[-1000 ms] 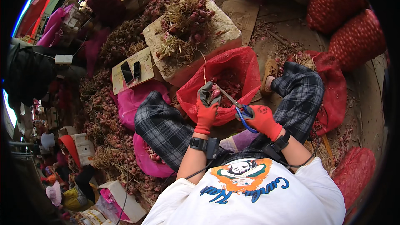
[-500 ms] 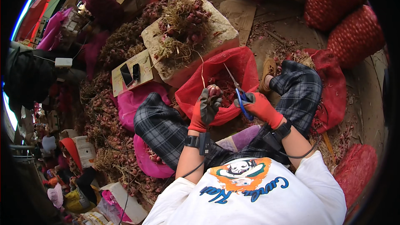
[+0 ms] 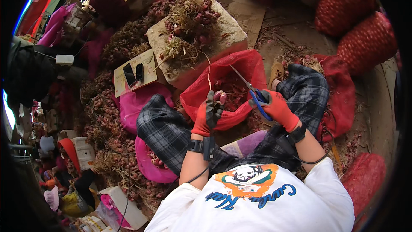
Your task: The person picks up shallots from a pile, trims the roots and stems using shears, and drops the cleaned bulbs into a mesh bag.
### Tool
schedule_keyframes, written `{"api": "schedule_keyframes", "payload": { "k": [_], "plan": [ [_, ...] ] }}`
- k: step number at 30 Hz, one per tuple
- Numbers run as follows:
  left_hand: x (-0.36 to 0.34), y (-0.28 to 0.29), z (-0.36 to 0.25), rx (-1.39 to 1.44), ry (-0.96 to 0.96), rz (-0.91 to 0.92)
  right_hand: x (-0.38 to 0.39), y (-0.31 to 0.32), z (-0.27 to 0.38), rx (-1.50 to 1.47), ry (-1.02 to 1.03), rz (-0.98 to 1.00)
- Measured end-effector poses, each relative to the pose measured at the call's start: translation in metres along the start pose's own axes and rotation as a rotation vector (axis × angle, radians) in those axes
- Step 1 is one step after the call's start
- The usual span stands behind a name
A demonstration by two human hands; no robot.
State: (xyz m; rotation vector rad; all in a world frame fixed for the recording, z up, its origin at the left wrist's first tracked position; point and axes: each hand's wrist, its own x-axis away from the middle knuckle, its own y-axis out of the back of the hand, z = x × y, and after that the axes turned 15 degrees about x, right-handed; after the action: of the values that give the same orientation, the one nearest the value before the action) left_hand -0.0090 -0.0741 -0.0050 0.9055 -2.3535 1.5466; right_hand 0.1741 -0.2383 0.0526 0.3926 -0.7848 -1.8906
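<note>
My left hand, in a red glove with a dark palm, grips a small clump of red shallots with a long pale dry stalk rising from it. To its right, my gloved right hand holds scissors with blue handles, blades angled up and left over the red mesh sack between my legs. Shallot pieces lie inside that sack. Beyond it, a bundle of shallots with straw-like tops rests on a pale block.
A board with two dark devices lies left of the block. Pink sacks and a shallot pile spread leftward. Full red sacks stand upper right; another red sack lies lower right. Clutter and a white box fill the left.
My right hand has moved right, carrying the scissors away from the shallots, blades now pointing higher. My left hand has shifted slightly down, still holding the shallots.
</note>
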Motion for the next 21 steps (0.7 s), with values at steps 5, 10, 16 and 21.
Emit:
{"api": "schedule_keyframes", "payload": {
  "k": [5,10,16,21],
  "plan": [
    [-0.011,0.008,0.016,-0.409,-0.187,-0.191,-0.017,-0.016,0.014,-0.060,-0.066,-0.048],
    [-0.008,0.011,0.018,-0.401,-0.292,-0.372,0.003,-0.024,-0.005,0.581,0.115,-0.206],
    [-0.013,0.021,0.016,-0.309,-0.381,-0.389,0.028,-0.004,0.004,0.414,0.094,-0.036],
    [-0.021,0.026,0.023,-0.886,-0.852,-0.169,0.029,0.000,0.005,0.459,0.063,0.020]
  ]
}}
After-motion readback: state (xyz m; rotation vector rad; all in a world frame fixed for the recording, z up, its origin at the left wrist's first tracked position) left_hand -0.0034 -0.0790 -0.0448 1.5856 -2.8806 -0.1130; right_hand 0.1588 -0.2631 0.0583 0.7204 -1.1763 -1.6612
